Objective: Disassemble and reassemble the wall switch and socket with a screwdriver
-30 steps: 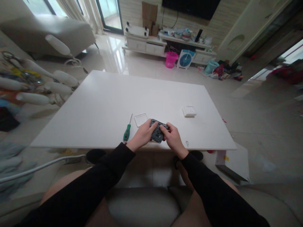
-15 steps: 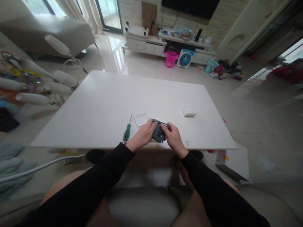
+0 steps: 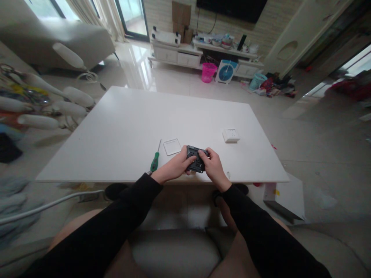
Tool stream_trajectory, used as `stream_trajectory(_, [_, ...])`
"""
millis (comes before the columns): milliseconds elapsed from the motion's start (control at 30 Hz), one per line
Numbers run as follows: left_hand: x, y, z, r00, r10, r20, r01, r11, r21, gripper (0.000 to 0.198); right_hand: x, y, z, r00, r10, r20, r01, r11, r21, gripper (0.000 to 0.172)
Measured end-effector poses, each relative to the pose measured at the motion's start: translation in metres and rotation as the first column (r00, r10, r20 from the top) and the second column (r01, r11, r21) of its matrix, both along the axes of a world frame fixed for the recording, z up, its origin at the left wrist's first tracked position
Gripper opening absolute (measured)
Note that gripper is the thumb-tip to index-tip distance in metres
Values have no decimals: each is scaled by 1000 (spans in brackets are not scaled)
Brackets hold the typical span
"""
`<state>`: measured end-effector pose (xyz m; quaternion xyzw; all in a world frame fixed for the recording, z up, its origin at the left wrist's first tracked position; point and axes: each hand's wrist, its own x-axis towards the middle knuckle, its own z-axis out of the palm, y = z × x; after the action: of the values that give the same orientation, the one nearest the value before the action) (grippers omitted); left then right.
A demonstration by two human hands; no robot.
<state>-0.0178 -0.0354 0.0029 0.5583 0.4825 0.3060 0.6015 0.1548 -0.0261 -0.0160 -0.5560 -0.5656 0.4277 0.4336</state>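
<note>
Both my hands hold a dark grey socket module (image 3: 196, 161) just above the near edge of the white table (image 3: 139, 127). My left hand (image 3: 174, 168) grips its left side with fingers curled round it. My right hand (image 3: 213, 167) grips its right side, thumb on top. A thin white square cover plate (image 3: 172, 146) lies flat on the table just left of the module. A green-handled screwdriver (image 3: 155, 160) lies further left, tip pointing away from me. A white wall socket (image 3: 231, 135) rests on the table to the right.
A small screw-like bit (image 3: 228, 175) lies near the table's front edge on the right. Beyond the table stand a TV cabinet (image 3: 179, 54), a pink bin (image 3: 209, 72) and a small fan (image 3: 225, 72). A rack of white pegs (image 3: 43, 104) is at the left.
The module has tilted up a little in my hands and my fingers have shifted round it. Nothing on the table has moved.
</note>
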Motion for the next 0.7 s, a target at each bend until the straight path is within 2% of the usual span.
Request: stream_trajectory(700, [0,-1,-2,999,4,-35,-4,1000,21,24,1,0,-2,1000,3,13,-3,1000,-10,45])
